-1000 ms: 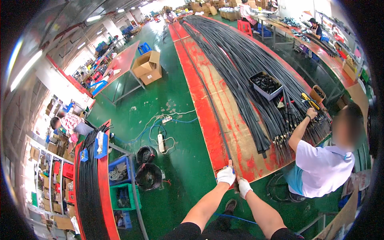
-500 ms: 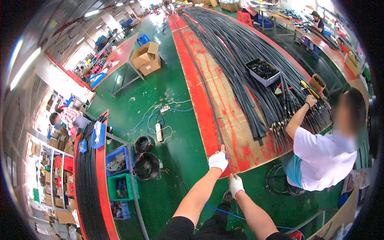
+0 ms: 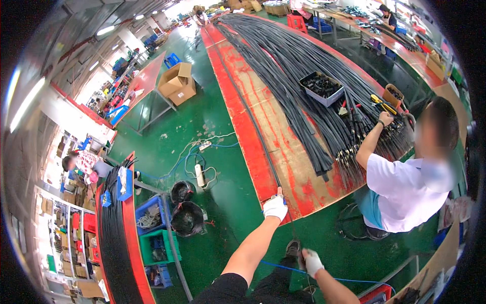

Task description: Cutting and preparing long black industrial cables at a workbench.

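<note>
A long black tube [image 3: 257,129] lies lengthwise along the left side of the red table. At the table's near end my left hand [image 3: 275,207], in a white glove, is closed round the tube's end, and a bit of blue shows beside the fingers. Lower down, off the table and near my legs, is my right hand [image 3: 313,262], also gloved with bare fingertips. Its fingers are closed on a thin dark cable, which seems to run up toward the left hand; blur hides the exact grip.
The worn red table [image 3: 298,205] bears many black tubes [image 3: 283,66] and a white box of black parts [image 3: 322,89]. To the right sits a co-worker [image 3: 405,187], with yellow-handled pliers [image 3: 383,104] near their hand. Black buckets [image 3: 186,219] and a power strip [image 3: 199,175] stand on the floor.
My right hand has drawn back from the table's edge, down toward my body and slightly right. My left hand stays at the table's end. The whole view has shifted slightly.
</note>
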Tool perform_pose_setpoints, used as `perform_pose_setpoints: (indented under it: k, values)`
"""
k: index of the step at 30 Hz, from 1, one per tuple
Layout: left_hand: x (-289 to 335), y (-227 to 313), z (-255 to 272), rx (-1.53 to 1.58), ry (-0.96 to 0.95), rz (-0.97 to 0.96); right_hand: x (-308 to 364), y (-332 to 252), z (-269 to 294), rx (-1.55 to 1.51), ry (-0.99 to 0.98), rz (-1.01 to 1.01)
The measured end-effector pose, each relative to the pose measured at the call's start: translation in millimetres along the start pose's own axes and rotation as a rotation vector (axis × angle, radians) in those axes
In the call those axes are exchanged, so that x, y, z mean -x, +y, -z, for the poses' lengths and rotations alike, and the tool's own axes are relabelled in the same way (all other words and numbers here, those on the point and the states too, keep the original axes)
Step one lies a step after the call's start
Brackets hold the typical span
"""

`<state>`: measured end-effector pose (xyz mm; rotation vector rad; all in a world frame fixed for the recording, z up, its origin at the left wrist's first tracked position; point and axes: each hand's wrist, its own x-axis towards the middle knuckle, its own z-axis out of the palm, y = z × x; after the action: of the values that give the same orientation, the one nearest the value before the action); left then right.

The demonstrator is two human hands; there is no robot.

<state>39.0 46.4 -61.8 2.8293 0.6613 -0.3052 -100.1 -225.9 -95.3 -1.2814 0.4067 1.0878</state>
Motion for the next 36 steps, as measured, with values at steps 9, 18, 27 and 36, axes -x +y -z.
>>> perform_pose_setpoints:
  k: [9, 18, 27, 36]
  values:
    - [-7, 2, -5, -0.135, 0.096, -0.033, -137, -43, -72, -0.017, 0.236, 0.303]
    - [-3, 12, -24, -0.279, 0.155, -0.062, 58, 114, 26, 0.242, 0.299, 0.273]
    - [34, 23, -30, -0.283, 0.075, -0.008, 384, 425, 197, 0.776, 0.526, -0.239]
    - [49, 11, -33, -0.154, 0.006, -0.015, 102, 59, 58, 0.274, 0.000, 0.113]
